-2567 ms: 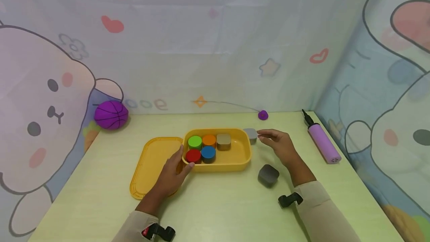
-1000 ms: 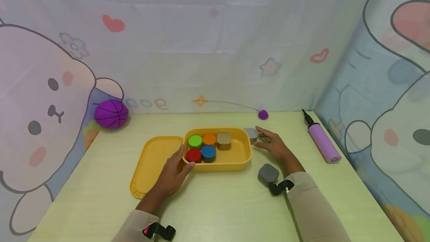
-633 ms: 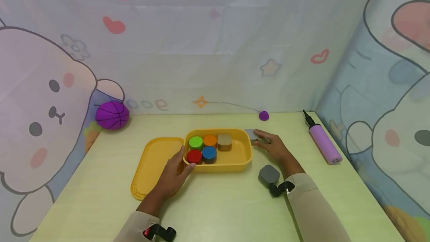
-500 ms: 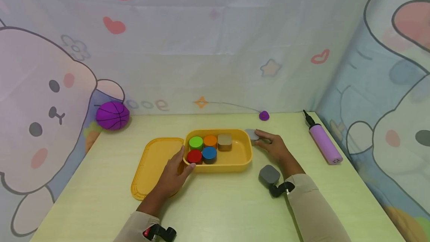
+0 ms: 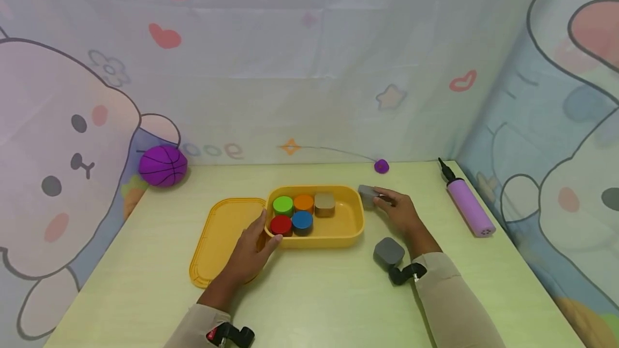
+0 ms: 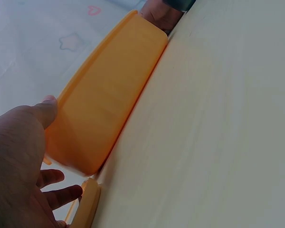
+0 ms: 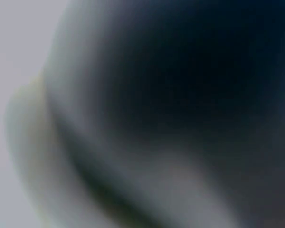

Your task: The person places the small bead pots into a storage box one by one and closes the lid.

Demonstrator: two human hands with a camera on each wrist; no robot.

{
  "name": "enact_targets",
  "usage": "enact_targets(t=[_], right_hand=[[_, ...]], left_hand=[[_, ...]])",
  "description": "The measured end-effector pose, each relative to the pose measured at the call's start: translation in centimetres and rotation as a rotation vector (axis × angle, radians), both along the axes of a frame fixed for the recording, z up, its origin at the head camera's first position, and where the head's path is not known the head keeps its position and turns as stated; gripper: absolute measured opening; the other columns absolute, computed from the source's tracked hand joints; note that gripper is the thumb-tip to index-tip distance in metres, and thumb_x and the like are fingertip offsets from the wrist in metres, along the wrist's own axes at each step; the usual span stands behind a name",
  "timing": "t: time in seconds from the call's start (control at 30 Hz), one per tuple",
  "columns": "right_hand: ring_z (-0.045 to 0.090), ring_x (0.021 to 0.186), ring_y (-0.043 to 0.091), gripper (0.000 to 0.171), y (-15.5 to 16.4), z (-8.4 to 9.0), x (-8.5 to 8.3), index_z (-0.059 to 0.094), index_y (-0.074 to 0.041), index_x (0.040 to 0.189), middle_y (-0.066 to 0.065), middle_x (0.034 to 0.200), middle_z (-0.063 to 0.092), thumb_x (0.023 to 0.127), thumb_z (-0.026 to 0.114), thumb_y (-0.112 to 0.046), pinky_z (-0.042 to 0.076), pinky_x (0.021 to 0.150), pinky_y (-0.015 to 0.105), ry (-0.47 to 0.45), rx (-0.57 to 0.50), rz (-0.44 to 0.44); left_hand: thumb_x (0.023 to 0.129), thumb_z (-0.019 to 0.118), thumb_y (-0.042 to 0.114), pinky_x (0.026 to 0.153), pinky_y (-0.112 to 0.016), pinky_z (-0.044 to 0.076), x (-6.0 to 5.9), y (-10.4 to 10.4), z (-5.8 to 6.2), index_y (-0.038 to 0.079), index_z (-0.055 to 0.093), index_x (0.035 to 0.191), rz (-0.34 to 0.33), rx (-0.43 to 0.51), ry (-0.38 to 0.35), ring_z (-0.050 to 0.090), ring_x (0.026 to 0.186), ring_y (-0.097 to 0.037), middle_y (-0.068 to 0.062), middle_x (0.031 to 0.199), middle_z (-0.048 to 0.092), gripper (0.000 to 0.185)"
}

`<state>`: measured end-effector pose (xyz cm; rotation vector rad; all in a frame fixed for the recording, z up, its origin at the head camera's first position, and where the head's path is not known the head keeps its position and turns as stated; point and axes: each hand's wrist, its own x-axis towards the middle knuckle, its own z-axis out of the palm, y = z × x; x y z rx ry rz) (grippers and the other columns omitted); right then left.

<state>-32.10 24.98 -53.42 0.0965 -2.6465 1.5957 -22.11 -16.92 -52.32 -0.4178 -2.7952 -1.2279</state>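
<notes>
In the head view my right hand [image 5: 402,214] pinches a light grey rounded-square block [image 5: 368,195] with thumb and fingers, just off the right end of a yellow plastic box [image 5: 345,240]. My left hand [image 5: 249,251] rests at the box's left front corner, fingers fairly straight. The left wrist view shows that thumb [image 6: 48,110] at the rim and the lower fingers loose beside the lid. Inside the box sit green [image 5: 283,205], orange [image 5: 303,202], red [image 5: 281,225] and blue [image 5: 302,222] round pieces and a beige rounded-square block [image 5: 324,204]. Blurred dark shapes fill the right wrist view.
The flat yellow lid [image 5: 220,240] lies left of the box. A darker grey block [image 5: 389,253] sits by the right wrist camera. Farther out are a purple ball [image 5: 163,166], a small purple object [image 5: 381,166] and a lilac hand pump [image 5: 469,205].
My right hand reaches the light grey block, closes its fingers on it and shifts it slightly right, away from the box, with a tilt. My left hand stays at the corner.
</notes>
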Motion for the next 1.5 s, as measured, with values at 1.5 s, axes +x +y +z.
enact_targets(t=[1.5], right_hand=[[0.063,0.118,0.011,0.044,-1.4,5.1,4.7,0.064,0.006,0.126,0.019,0.137,0.057,0.086,0.076,-0.009,0.055,0.094,0.022,0.314,-0.373,0.173]], left_hand=[[0.096,0.049,0.061,0.122,-0.064,0.013,0.3,0.1,0.5,0.021,0.011,0.161,0.001,-0.006,0.005,0.024,0.153,-0.033,-0.006,0.165,0.025,0.085]])
